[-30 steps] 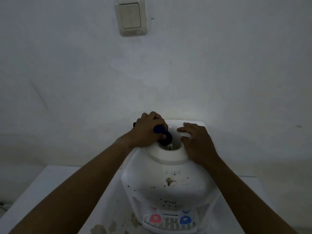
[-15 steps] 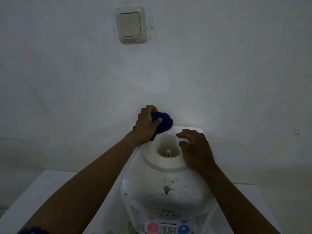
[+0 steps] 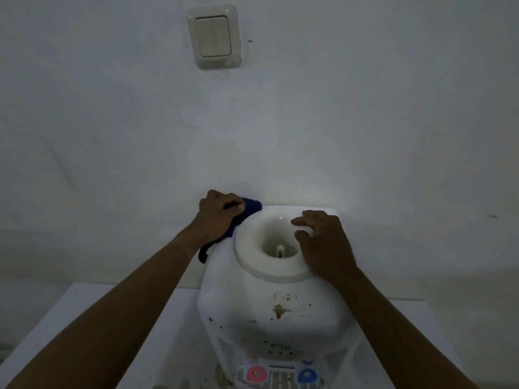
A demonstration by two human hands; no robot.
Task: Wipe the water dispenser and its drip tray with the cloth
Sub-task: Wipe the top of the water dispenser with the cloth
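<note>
I have the dispenser (image 3: 269, 313) centred on the table (image 3: 84, 318), hard against the wall (image 3: 365, 122), and I read places off its collar (image 3: 252, 266) as a clock face. My left hand (image 3: 219, 213) sits at 11 o'clock, off the collar on the back-left corner of the top. Its fingers (image 3: 231, 204) are wrapped tight round the balled cloth (image 3: 252, 207), bearing it down on the plastic, and a loose tail hangs by the wrist at 9 o'clock. Bunched that way, the cloth makes a firm pad for a corner close to the wall.

My right hand (image 3: 325, 245) is at 3 o'clock, fingers (image 3: 302, 220) hooked over the collar's rim into the well. I judge it a brace, so the bottle-less body does not skid under the scrubbing.

Dark spots (image 3: 279, 310) on the front slope at 6 o'clock look untouched. Lower again, the tray (image 3: 280, 379) under the taps (image 3: 256, 373) is partly cut off by the frame edge. I judge the job early: top first, front and tray to come.
</note>
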